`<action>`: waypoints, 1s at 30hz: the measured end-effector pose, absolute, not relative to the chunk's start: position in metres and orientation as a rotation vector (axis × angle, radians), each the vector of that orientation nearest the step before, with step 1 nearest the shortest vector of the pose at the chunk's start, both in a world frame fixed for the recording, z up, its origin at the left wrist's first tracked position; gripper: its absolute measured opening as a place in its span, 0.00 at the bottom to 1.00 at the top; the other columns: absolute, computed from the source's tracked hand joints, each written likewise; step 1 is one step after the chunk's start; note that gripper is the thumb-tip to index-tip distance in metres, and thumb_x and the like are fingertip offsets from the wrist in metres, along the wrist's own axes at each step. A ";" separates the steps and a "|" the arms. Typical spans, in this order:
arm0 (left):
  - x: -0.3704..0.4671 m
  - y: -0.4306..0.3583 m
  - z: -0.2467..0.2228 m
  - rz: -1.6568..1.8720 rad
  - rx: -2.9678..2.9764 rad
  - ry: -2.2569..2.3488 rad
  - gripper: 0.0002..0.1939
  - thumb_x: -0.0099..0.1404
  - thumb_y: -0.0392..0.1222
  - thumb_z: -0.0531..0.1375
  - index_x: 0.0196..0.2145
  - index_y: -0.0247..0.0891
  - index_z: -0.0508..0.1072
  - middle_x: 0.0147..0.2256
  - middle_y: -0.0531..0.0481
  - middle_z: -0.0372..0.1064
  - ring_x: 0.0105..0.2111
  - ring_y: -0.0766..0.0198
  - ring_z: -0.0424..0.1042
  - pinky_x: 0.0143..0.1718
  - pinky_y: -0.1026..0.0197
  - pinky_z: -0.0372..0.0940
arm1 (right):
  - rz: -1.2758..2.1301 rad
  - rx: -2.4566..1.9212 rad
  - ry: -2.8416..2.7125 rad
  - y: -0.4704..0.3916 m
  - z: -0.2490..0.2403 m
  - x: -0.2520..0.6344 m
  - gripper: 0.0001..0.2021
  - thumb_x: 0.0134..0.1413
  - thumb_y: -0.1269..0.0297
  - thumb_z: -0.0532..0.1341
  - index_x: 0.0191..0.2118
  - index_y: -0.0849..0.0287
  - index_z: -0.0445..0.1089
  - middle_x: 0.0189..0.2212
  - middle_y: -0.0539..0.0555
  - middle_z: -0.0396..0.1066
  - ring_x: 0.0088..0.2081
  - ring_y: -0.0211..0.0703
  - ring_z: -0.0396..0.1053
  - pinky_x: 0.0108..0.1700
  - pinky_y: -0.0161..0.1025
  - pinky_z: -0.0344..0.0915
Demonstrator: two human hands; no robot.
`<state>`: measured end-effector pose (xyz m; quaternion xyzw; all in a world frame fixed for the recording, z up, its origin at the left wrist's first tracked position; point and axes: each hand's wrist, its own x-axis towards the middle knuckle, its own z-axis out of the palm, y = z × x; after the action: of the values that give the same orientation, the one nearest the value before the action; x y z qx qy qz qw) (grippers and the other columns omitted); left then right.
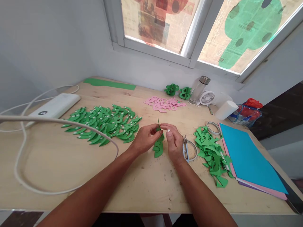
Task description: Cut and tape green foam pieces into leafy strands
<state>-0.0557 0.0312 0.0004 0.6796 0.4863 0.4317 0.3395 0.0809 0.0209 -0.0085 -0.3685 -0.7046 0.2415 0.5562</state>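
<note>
My left hand (149,137), thumb and fingers pinched, holds a thin green paper cutout (158,123) seen nearly edge-on. Facing it, my right hand (174,142) is curled, its fingertips close to the cutout's edge. At the tip of its thumb shows a small white piece of tape (168,130). Below and between the hands, a curvy green paper piece (158,149) lies on the table; whether it joins the held cutout is unclear. Small scissors (186,148) and a tape roll (194,150) lie just right of my right hand.
Left is a spread of green cutouts with white tape bits (104,123), near a power bank (54,105) and looping white cable (20,157). Behind lie pink cutouts (164,104) and green paper balls (171,89). Green scraps (213,154) and blue sheets (248,154) are right.
</note>
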 end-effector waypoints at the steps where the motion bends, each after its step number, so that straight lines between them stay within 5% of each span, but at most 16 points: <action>1: -0.056 0.031 0.000 1.117 1.778 1.271 0.10 0.58 0.44 0.54 0.24 0.36 0.69 0.20 0.56 0.61 0.23 0.68 0.61 0.27 0.66 0.57 | 0.573 -0.870 -1.655 0.021 -0.009 0.081 0.16 0.63 0.59 0.49 0.42 0.57 0.73 0.43 0.57 0.72 0.47 0.47 0.68 0.50 0.47 0.64; 18: -0.052 0.024 0.000 0.841 2.265 1.683 0.08 0.59 0.37 0.51 0.29 0.36 0.70 0.26 0.45 0.72 0.26 0.59 0.67 0.29 0.59 0.55 | 0.395 -0.933 -1.845 0.020 -0.012 0.080 0.17 0.61 0.62 0.51 0.50 0.59 0.70 0.47 0.61 0.69 0.51 0.50 0.64 0.53 0.51 0.61; 30: -0.052 0.023 -0.003 0.881 2.298 1.675 0.08 0.60 0.39 0.52 0.30 0.38 0.70 0.27 0.46 0.72 0.27 0.59 0.67 0.31 0.59 0.54 | 0.611 -0.931 -1.698 0.022 -0.014 0.081 0.18 0.62 0.59 0.50 0.52 0.57 0.68 0.49 0.59 0.69 0.52 0.48 0.66 0.54 0.49 0.62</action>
<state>-0.0522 0.0233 -0.0026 0.7693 0.5608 0.2948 0.0823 0.0806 0.0220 -0.0143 -0.3897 -0.7106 0.2554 0.5272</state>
